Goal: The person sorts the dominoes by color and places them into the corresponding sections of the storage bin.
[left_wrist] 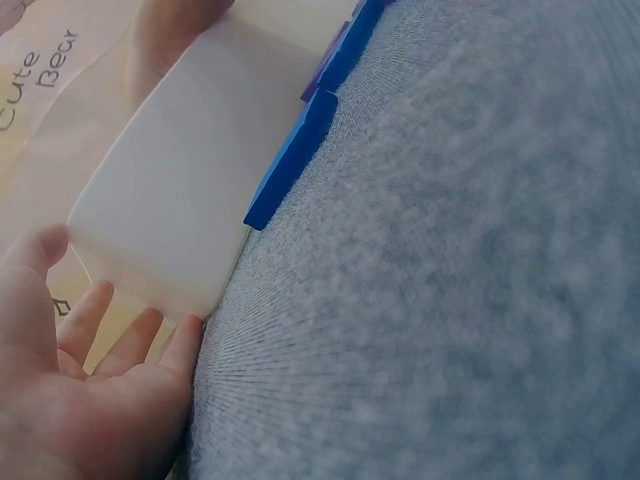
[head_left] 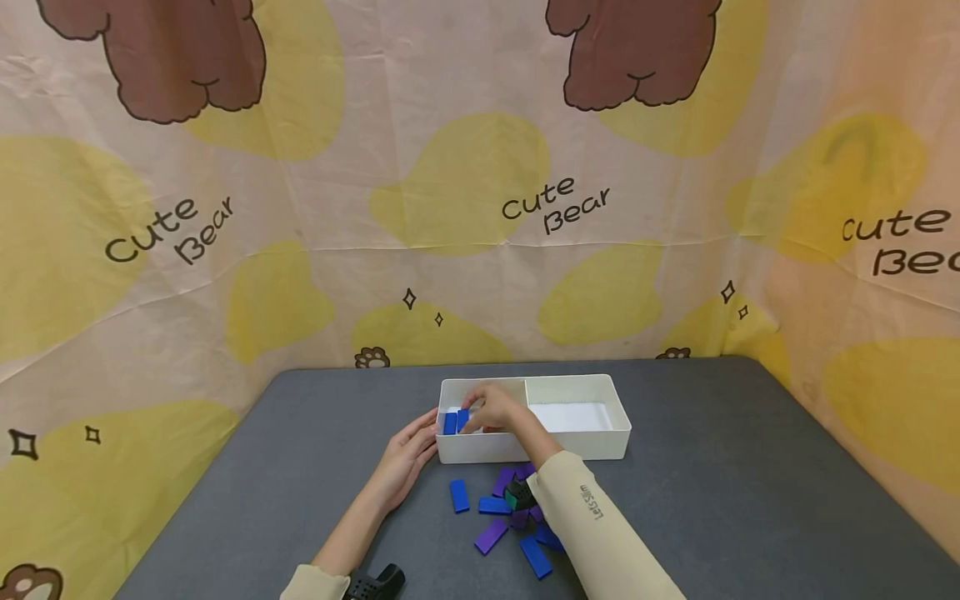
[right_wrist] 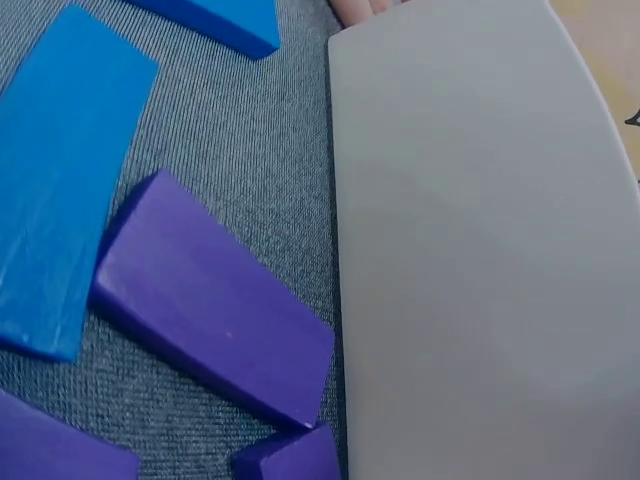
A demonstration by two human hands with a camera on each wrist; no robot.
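A white two-compartment box stands near the back of the grey table. My left hand rests against its left end, fingers nearly straight; in the left wrist view the fingertips touch the box's white end. Over the left compartment my right hand reaches in, thumb and finger at the two ends of a blue block, which they appear to pinch. Beside that block, another blue block lies in the same compartment. The right wrist view shows only the box's front wall, so the right fingers are hidden there.
In front of the box lie several loose blocks, among them a blue block, a purple block and another blue block. My right sleeve covers part of the pile. A printed cloth hangs behind the table.
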